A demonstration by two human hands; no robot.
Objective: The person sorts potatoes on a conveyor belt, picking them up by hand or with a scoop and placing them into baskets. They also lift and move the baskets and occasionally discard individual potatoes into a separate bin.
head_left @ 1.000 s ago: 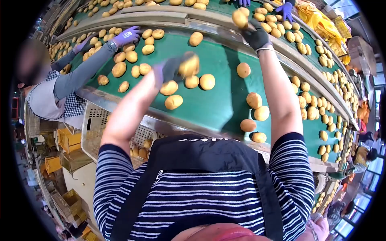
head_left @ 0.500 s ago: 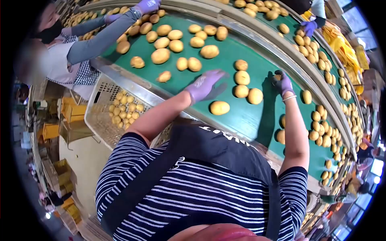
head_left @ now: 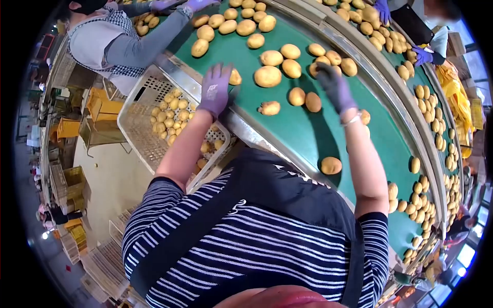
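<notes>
A person in a striped shirt and dark apron is standing at a green belt [head_left: 287, 128] carrying loose potatoes. The left hand [head_left: 215, 90], in a purple glove, is reaching over the near rail with its fingers spread and slightly curled; a small potato [head_left: 235, 77] is lying against the fingertips, and whether it is gripped or only touched cannot be told. The right hand [head_left: 335, 86], in a darker glove, is hovering palm-down over the belt with its fingers loosely bent, holding nothing visible; two potatoes [head_left: 304, 99] are lying just beside it on the belt.

The step in hand appears to be sorting: picking single potatoes off the moving surface. Judging by the layout, the next move is calling for a firm closing of the left fingers on the small potato and a short carry over the rail to the white crate [head_left: 141, 126], which is sitting just below the belt's near edge and is already holding many small potatoes.

The belt is curving away between metal rails [head_left: 241, 131], with a second belt of potatoes [head_left: 436, 118] running alongside. A co-worker's grey sleeve [head_left: 146, 43] is stretching over the belt upstream, and other gloved hands [head_left: 422, 55] are working the far side. Yellow crates [head_left: 105, 110] are standing on the pale floor to the left.
</notes>
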